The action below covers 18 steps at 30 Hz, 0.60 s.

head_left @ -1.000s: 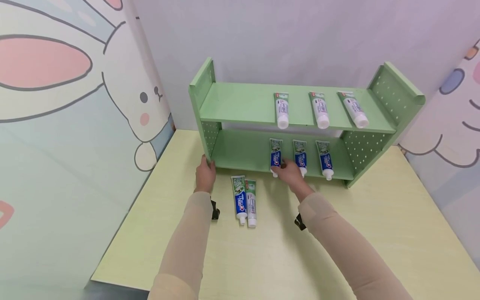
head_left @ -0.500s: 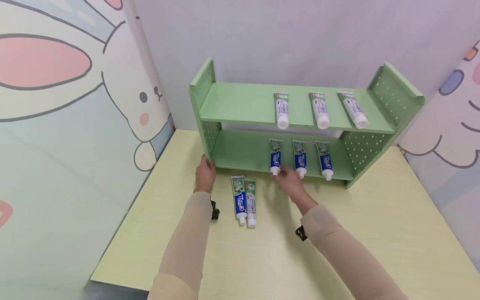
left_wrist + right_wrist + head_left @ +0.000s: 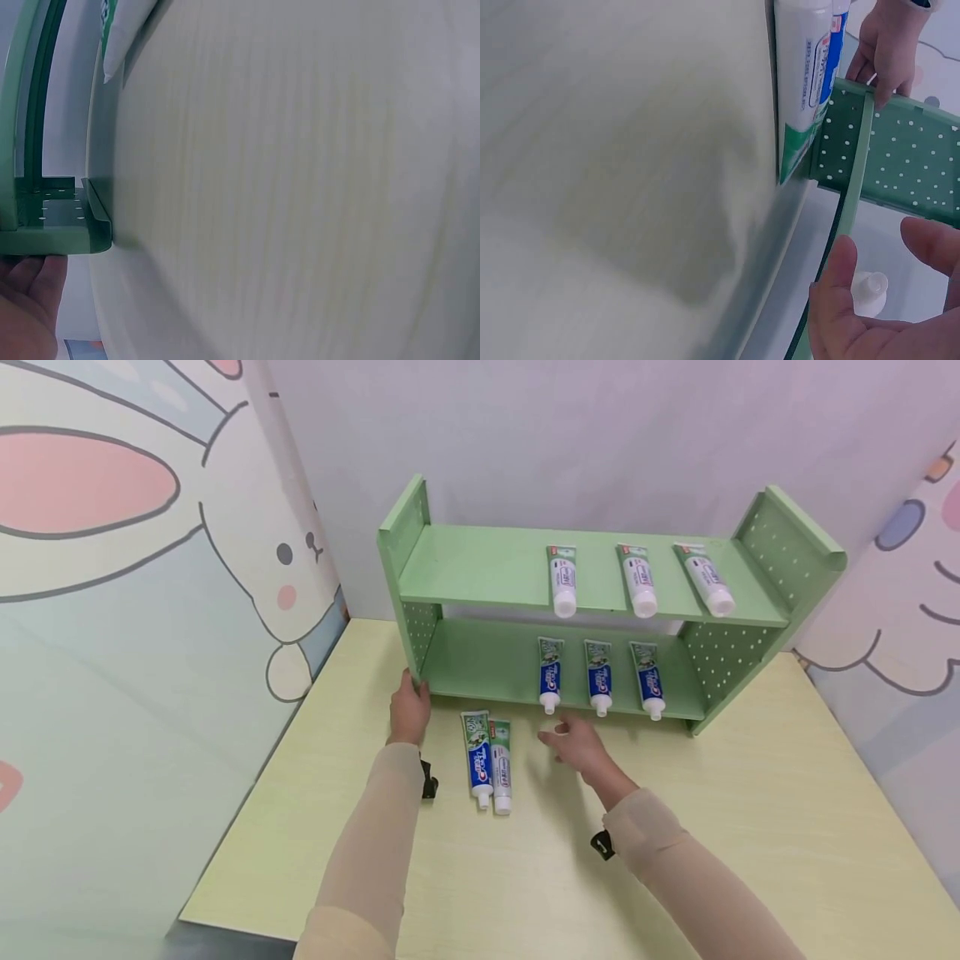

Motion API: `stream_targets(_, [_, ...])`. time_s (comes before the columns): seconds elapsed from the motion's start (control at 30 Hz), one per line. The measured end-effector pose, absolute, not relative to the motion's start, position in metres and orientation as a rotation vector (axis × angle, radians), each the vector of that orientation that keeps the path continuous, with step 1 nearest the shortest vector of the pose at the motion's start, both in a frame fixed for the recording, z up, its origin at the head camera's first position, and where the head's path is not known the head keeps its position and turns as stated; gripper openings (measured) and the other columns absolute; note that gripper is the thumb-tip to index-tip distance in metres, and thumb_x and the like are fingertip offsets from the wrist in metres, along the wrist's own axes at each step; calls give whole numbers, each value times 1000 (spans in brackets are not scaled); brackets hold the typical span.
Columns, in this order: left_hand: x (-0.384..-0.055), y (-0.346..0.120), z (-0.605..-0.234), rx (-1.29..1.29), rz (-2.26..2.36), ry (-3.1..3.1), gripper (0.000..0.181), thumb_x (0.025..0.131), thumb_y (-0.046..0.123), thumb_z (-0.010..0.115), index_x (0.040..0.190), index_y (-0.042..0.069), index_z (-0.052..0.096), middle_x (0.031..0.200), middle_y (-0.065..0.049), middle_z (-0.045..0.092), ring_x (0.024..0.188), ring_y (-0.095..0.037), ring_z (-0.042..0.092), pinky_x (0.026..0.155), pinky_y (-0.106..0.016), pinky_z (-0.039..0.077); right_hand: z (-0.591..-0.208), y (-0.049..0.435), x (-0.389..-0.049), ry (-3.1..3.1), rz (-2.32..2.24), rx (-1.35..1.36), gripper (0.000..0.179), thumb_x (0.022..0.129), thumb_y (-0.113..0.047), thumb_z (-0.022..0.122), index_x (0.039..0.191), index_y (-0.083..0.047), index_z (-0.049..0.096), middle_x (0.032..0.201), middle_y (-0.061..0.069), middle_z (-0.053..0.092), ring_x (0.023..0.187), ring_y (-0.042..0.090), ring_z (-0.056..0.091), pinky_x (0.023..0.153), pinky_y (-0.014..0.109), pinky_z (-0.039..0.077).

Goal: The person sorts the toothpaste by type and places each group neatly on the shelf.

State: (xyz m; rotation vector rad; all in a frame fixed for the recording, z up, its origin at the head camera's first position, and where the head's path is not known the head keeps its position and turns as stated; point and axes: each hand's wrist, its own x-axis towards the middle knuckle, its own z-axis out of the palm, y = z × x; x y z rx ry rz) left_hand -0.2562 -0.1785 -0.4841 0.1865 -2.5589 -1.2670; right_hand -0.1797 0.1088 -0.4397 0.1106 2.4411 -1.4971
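Observation:
My left hand (image 3: 410, 710) grips the lower front edge of the left side panel of a green two-tier shelf (image 3: 487, 660); in the left wrist view its fingers (image 3: 46, 289) lie against the panel. My right hand (image 3: 581, 747) is just in front of the lower tier, holding nothing, thumb and fingers apart in the right wrist view. Behind it, a blue-and-green toothpaste tube (image 3: 551, 675) lies on that tier with its cap toward me. Two similar tubes, a middle one (image 3: 598, 677) and a right one (image 3: 647, 680), lie beside it.
Three white toothpaste tubes (image 3: 563, 580) lie spaced along the upper tier. On the table (image 3: 525, 877), between my hands, a blue-and-green tube (image 3: 478, 758) and a white-and-green tube (image 3: 501, 768) lie side by side. Walls stand behind and at both sides.
My right hand has let go of the leftmost tube on the lower tier and drawn back toward me. That tube stays on the shelf. My left hand has not moved.

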Motion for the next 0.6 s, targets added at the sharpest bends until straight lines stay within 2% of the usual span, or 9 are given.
stream_targets(0.23, [-257, -179, -483, 195, -1274, -2571, 38, 105, 19, 45, 140, 5, 41, 124, -24, 59, 101, -33, 63, 79, -47, 50, -447, 105, -172, 2403, -1498, 94, 69, 96, -15, 63, 144, 15, 24, 137, 35, 41, 106, 44, 58, 85, 44, 52])
stream_targets(0.6, [-253, -177, -478, 200, -1279, -2591, 37, 106, 20, 42, 140, 6, 40, 130, -23, 57, 113, -36, 59, 86, -49, 49, -452, 94, -163, 2403, -1437, 98, 68, 94, -16, 65, 143, 15, 29, 132, 32, 47, 102, 38, 61, 79, 41, 54])
